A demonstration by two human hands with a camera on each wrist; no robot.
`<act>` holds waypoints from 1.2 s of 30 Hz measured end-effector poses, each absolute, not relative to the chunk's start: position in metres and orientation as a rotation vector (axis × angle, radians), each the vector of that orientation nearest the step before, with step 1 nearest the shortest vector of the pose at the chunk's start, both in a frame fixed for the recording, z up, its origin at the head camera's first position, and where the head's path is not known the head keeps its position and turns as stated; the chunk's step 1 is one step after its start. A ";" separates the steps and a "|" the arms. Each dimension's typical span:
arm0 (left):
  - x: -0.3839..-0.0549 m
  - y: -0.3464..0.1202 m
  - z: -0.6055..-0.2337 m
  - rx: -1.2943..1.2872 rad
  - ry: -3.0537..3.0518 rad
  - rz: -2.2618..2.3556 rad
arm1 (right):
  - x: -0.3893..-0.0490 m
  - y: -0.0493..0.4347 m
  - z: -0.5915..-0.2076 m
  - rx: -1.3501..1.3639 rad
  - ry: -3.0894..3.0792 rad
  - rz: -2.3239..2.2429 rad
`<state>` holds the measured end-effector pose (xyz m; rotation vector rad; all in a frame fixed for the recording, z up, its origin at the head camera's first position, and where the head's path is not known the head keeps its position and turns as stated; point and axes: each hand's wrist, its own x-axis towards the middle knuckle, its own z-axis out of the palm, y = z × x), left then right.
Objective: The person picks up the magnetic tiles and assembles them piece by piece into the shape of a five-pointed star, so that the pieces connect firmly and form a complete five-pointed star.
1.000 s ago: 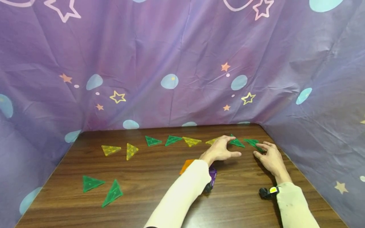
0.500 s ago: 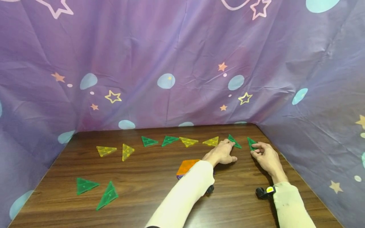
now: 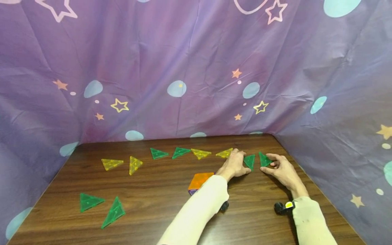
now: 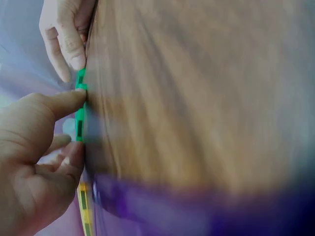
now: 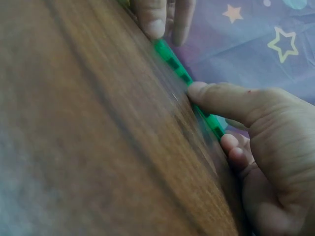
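Toward the back right of the table in the head view, my left hand (image 3: 234, 165) holds a green triangular magnetic tile (image 3: 249, 161) flat, thumb and fingers at its edges. Just right of it, my right hand (image 3: 283, 170) grips a second green triangular tile (image 3: 264, 160) between thumb and fingers. A narrow gap separates the two tiles, their upright sides roughly facing. In the left wrist view the left thumb presses the edge of a green tile (image 4: 79, 120). The right wrist view shows the right thumb and curled fingers at a green tile (image 5: 214, 125), seen edge-on.
A yellow triangular tile (image 3: 223, 153) lies just left of my left hand. Several other yellow and green triangles lie in pairs leftward on the wooden table (image 3: 159, 211). An orange piece (image 3: 200, 180) over purple is partly covered by my left sleeve. A purple curtain (image 3: 153, 102) stands behind.
My left hand has taken hold of its green tile and turned it. My right hand has brought the other green tile leftward and nearer, so the two now lie close together.
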<state>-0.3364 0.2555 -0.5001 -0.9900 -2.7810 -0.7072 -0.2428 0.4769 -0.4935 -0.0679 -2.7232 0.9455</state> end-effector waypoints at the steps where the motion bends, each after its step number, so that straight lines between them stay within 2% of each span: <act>1: -0.331 0.253 -0.494 -0.969 -2.796 -0.685 | -0.243 0.476 -0.494 -0.052 -2.728 0.948; 6: -0.311 0.243 -0.470 -0.879 -2.852 -0.670 | -0.245 0.471 -0.492 0.025 -2.752 0.969; 12: -0.308 0.239 -0.467 -0.878 -2.835 -0.717 | -0.249 0.469 -0.488 0.087 -2.796 0.934; 17: -0.315 0.241 -0.474 -0.889 -2.800 -0.733 | -0.253 0.464 -0.487 0.078 -2.814 0.905; 24: -0.344 0.252 -0.505 -0.943 -2.739 -0.846 | -0.252 0.460 -0.490 0.051 -2.821 0.917; 26: -0.347 0.252 -0.502 -0.952 -2.727 -0.915 | -0.252 0.461 -0.490 0.043 -2.823 0.921; 33: -0.313 0.215 -0.433 -0.913 -2.782 -1.073 | -0.249 0.467 -0.492 0.026 -2.828 0.912; 36: -0.312 0.196 -0.424 -0.885 -2.755 -1.104 | -0.247 0.471 -0.493 0.027 -2.818 0.893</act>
